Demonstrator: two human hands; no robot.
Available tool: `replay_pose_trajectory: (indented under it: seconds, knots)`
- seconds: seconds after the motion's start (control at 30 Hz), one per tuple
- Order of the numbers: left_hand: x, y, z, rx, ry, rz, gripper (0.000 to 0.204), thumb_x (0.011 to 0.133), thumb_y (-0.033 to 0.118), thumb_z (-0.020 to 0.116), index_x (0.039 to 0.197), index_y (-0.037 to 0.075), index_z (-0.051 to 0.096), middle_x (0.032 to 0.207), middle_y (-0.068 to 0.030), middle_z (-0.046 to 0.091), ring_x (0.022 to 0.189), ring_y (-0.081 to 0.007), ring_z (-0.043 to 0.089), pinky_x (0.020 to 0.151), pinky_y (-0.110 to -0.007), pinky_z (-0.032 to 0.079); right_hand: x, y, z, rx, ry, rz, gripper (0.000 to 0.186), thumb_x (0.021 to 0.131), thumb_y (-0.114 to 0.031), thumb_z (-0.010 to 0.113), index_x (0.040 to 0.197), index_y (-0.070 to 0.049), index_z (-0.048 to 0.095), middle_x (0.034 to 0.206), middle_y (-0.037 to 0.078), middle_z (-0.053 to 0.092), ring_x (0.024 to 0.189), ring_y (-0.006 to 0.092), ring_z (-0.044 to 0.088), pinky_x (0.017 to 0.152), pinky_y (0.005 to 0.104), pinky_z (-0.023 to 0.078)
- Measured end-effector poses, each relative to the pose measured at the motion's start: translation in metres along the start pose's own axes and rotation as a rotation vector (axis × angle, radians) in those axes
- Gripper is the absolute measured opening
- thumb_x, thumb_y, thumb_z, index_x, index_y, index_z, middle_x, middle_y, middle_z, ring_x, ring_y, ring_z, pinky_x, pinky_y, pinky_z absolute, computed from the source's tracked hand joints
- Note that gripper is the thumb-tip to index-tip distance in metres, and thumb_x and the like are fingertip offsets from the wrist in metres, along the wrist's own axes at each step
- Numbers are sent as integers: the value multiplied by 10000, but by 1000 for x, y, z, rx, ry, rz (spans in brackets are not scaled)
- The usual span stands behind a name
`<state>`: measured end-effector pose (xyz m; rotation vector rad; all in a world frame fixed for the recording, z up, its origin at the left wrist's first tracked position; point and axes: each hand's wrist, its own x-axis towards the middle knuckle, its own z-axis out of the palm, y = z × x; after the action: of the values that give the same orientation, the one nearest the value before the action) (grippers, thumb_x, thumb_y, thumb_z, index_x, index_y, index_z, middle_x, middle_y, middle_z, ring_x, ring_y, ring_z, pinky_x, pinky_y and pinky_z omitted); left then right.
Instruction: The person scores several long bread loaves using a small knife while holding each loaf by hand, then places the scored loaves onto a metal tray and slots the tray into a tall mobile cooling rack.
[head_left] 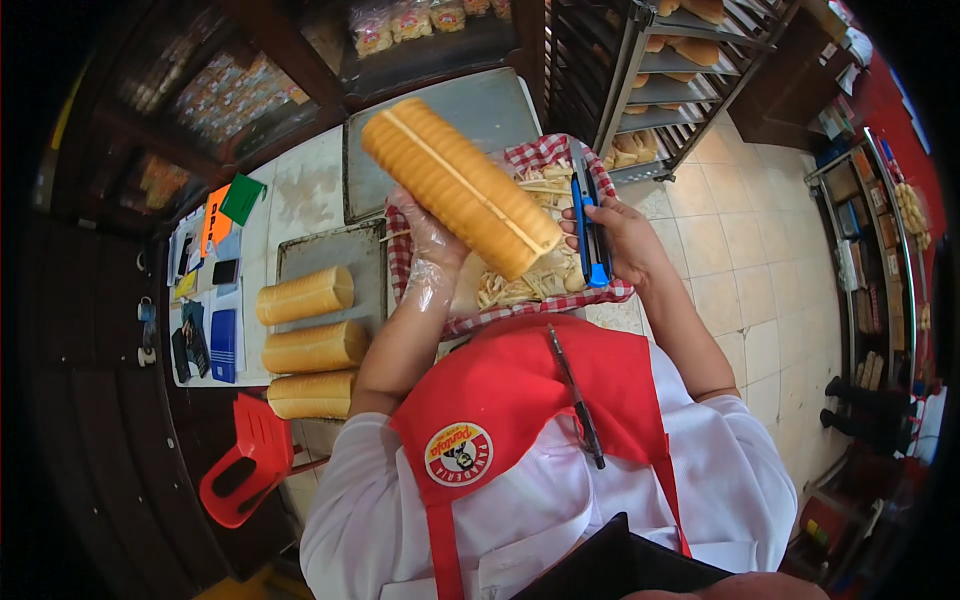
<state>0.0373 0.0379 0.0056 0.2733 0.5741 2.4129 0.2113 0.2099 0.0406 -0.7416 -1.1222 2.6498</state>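
The long ridged loaf (460,190) is above the cloth-lined basket (530,153), held from its side by the left hand (430,238) in clear plastic glove (432,285), while the right hand (625,240) grips the blue cutter (591,235).

White table (296,212): blue notebook (223,345), near-left corner; dark phone (225,271), toward left edge; red chair (263,437), beside near edge.

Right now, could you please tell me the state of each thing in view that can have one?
Left hand: plastic-gloved, supporting the raised loaf.
Raised loaf: tilted, unwrapped.
Right hand: bare, gripping the utility knife.
Utility knife: blade apparently extended.
Basket: open, holding pale strips.
Three other loaves: unwrapped, lying side by side.
Phone: screen dark.
Rack: loaded with bread.
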Motion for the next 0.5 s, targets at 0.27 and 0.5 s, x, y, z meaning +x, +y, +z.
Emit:
replay_pose_trajectory:
  seconds: [0.27,0.5]
  knots:
    - [-9,7,21,30,-7,-9,918,727,774,490,1385,150,346,1379,-142,421,1244,-354,437,1045,-565,334,-14,11,3,209,-23,-43,261,952,-97,463,1201,-20,441,1130,152,571,1022,285,598,826,487,532]
    - [-12,-5,-5,-208,-387,-548,894,808,641,533,1448,84,250,1460,-191,305,1286,-451,346,1027,-595,336,25,5,-9,74,-17,-344,239,943,-69,467,1174,-8,470,1082,118,584,968,222,594,894,417,506]
